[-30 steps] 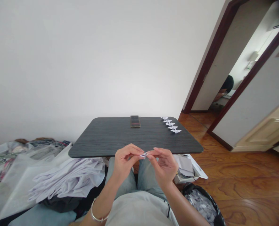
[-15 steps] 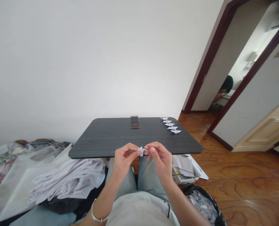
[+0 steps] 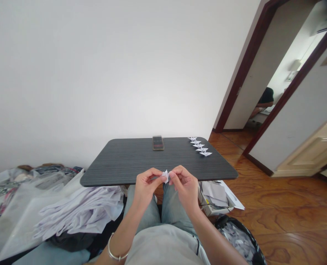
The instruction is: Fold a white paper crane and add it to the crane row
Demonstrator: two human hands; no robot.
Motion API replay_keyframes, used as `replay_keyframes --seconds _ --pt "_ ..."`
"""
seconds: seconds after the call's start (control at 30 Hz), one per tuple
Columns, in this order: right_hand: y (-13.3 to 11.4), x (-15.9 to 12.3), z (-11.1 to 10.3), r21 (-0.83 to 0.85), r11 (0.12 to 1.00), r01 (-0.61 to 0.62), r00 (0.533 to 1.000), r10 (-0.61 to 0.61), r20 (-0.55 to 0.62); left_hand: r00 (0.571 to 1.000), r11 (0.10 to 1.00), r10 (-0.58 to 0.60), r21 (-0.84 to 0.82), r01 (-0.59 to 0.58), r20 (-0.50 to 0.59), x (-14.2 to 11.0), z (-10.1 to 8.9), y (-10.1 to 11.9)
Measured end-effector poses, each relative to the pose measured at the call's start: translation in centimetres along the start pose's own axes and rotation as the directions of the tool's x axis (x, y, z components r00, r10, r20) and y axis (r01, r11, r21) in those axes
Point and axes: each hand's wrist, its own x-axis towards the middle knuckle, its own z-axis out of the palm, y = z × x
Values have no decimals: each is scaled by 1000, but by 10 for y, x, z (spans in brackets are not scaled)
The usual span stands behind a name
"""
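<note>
A small white folded paper crane (image 3: pixel 165 176) is held up just above the near edge of the dark table (image 3: pixel 130 162). My left hand (image 3: pixel 148 183) pinches its left side between thumb and fingertips. On the other side, my right hand (image 3: pixel 185 184) has thumb and forefinger closed on the crane's right tip, which the fingers partly hide. Several finished white paper cranes (image 3: pixel 201 149) stand in a slanting row at the table's far right.
A phone (image 3: pixel 158 142) stands at the table's back edge by the wall. Below on the right are an open box of papers (image 3: pixel 215 197) and a black-lined bin of paper scraps (image 3: pixel 238 237). Piled cloth (image 3: pixel 83 209) lies at left. Another person (image 3: pixel 264 101) sits beyond the doorway.
My right thumb and forefinger have come together on the crane's right tip, which stuck out uncovered before. My left hand keeps its pinch, almost unmoved.
</note>
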Motion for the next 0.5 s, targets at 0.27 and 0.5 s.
replay_keyframes --seconds 0.27,0.5 --pt "8 6 0 140 983 -119 992 110 69 996 995 -85 -52 84 -10 2 -1 -5" --pt "8 9 1 113 986 -123 990 114 82 997 997 -76 -26 76 -9 3 -1 -7"
